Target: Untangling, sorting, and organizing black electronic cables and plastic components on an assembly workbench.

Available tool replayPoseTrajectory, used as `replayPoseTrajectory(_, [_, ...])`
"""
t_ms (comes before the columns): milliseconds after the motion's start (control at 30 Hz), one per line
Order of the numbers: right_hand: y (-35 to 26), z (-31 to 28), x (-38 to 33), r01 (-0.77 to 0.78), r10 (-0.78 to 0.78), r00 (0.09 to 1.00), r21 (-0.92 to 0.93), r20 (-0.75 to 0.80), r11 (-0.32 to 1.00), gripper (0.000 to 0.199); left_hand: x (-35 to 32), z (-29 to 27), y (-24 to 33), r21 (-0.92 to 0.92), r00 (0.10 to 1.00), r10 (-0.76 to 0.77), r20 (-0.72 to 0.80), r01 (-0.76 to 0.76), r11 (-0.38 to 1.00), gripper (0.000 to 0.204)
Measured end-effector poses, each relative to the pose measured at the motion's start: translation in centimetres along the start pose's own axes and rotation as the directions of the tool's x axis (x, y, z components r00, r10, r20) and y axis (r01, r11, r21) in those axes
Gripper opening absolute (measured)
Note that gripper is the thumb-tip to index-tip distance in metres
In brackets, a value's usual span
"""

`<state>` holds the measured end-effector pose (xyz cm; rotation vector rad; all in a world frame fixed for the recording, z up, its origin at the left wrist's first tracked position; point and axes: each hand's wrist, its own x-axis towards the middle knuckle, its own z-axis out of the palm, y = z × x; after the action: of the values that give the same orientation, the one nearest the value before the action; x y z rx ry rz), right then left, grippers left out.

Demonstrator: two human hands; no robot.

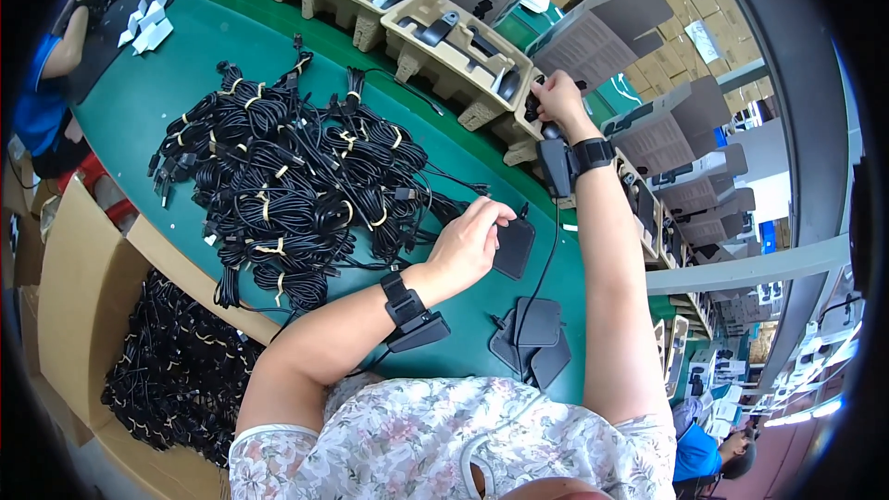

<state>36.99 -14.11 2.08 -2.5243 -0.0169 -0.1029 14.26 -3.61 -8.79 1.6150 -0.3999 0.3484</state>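
Smooth green tabletop: curled hands, left by rounded-square pad, right over pulp tray, grips unclear.

The cables look smooth plastic, the trays rough matt pulp, the table smooth, the box matt cardboard.

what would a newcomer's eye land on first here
Most likely the big heap of black cables, bundled with pale ties in the middle of the green table. Next, the open cardboard box at lower left, full of dark bundles, and the row of tan moulded trays along the table's far side. The right hand is at that row; the left hand is beside the heap.
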Motion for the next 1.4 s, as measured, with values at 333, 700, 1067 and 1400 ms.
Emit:
replayPoseTrajectory(333, [3.4, 1.7, -0.4, 0.327, -0.475, 0.856, -0.499, -0.204, 0.803, 0.019, 0.2, 0.8, -0.6, 0.06, 0.999, 0.018, 0.05, -0.021, 0.998, 0.027])
replayPoseTrajectory(700, [7.2, -1.2, -18.6, 0.74, -0.705, 0.663, -0.365, 0.25, 0.565, 0.071, 0.9, 0.1, -0.8, 0.121, 0.995, -0.003, -0.099, 0.015, 0.992, 0.038])
replayPoseTrajectory(1067, [8.4, -2.2, -18.3, 0.726, -0.591, 0.613, -0.078, 0.525, 0.684, 0.044, 0.9, 0.0, -1.7, 0.18, 0.998, 0.016, -0.068, -0.003, 0.984, 0.039])
replayPoseTrajectory(1400, [-2.3, -4.2, -4.6, 0.707, -0.597, 0.67, 0.133, -0.441, 0.695, 0.019, 1.3, -0.7, -1.0, 0.235, 0.992, 0.043, -0.12, -0.014, 0.972, 0.037])
